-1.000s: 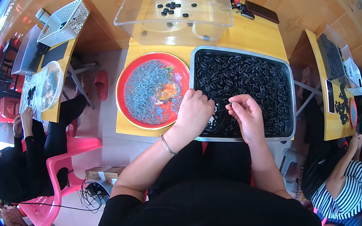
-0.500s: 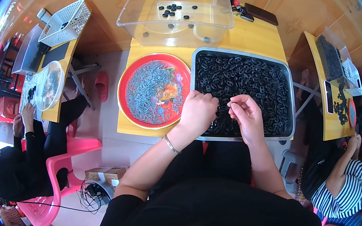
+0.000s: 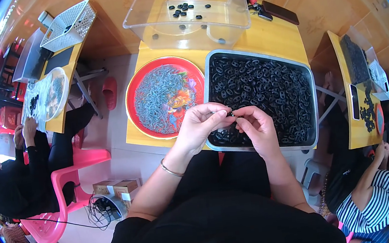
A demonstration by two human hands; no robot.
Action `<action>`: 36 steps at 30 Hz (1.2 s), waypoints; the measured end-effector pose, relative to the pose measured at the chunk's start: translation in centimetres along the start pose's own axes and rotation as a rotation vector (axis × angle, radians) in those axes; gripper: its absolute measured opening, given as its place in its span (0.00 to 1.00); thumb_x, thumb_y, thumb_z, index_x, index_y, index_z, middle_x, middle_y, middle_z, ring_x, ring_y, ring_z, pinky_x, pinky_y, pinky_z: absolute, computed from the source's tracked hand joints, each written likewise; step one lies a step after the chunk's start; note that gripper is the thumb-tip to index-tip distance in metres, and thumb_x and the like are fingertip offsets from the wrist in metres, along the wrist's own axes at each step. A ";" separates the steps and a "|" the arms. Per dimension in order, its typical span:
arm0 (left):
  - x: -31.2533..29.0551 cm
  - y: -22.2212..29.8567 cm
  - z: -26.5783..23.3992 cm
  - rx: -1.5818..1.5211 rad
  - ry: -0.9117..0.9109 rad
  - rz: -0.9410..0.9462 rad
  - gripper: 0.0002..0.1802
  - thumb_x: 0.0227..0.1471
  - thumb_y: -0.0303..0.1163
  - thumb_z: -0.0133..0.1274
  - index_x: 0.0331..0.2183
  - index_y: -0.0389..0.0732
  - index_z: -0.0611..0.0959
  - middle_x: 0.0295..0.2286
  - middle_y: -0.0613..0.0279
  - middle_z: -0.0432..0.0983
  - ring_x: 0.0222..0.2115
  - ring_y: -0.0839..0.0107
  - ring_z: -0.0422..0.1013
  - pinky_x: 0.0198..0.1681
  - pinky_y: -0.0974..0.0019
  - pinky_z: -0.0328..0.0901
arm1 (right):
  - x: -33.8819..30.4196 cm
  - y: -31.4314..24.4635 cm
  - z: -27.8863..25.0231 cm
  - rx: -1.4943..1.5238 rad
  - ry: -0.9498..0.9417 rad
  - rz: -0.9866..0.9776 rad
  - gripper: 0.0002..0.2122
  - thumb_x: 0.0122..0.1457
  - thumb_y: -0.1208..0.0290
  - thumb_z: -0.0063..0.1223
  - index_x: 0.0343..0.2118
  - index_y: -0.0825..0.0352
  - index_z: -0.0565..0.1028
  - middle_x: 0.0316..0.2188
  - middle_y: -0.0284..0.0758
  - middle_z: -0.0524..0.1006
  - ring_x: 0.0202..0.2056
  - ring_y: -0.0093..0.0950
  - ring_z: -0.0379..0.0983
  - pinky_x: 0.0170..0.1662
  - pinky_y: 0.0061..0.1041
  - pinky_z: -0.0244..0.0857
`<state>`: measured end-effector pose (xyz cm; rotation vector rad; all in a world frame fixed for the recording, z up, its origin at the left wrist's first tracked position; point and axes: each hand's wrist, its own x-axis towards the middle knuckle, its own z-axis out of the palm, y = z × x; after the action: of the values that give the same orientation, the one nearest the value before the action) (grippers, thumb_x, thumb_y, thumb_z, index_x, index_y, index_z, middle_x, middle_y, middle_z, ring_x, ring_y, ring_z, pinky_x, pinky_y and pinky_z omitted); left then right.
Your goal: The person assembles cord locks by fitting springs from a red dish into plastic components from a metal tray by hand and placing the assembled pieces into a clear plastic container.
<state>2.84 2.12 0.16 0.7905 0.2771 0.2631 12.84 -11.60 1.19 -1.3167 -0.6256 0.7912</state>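
My left hand (image 3: 201, 126) and my right hand (image 3: 258, 129) meet fingertip to fingertip over the near left part of a metal tray (image 3: 266, 148). Both are closed in a pinch. A small black piece (image 3: 231, 113) shows between the fingertips; its details are too small to make out. The tray is full of small black oval plastic pieces (image 3: 267, 83) with holes. Left of it stands a round red tray (image 3: 139, 81) with a gold rim and a printed picture, holding many thin blue-grey metal pins (image 3: 157, 97).
A clear plastic bin (image 3: 235, 21) with several black pieces (image 3: 181, 9) stands at the back of the yellow table (image 3: 282, 42). A brown case (image 3: 280, 12) lies behind right. Co-workers sit at side tables left and right. A pink chair (image 3: 61, 186) and a cardboard box (image 3: 117, 188) are at left.
My left hand has turned from back-up over the tray's edge to a pinch with thumb showing. My right hand has moved slightly left, and the fingertips now meet.
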 end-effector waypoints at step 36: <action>-1.7 -0.9 -0.2 0.256 0.042 0.255 0.11 0.47 0.18 0.49 0.36 0.32 0.73 0.30 0.57 0.74 0.31 0.74 0.72 0.35 0.73 0.69 | -0.3 -0.6 0.8 0.005 0.037 -0.039 0.05 0.53 0.81 0.48 0.33 0.72 0.70 0.28 0.31 0.73 0.30 0.15 0.70 0.35 0.14 0.66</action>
<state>1.30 1.09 -0.35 1.0761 0.2526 0.4914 12.14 -11.45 1.97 -1.3085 -0.6180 0.7342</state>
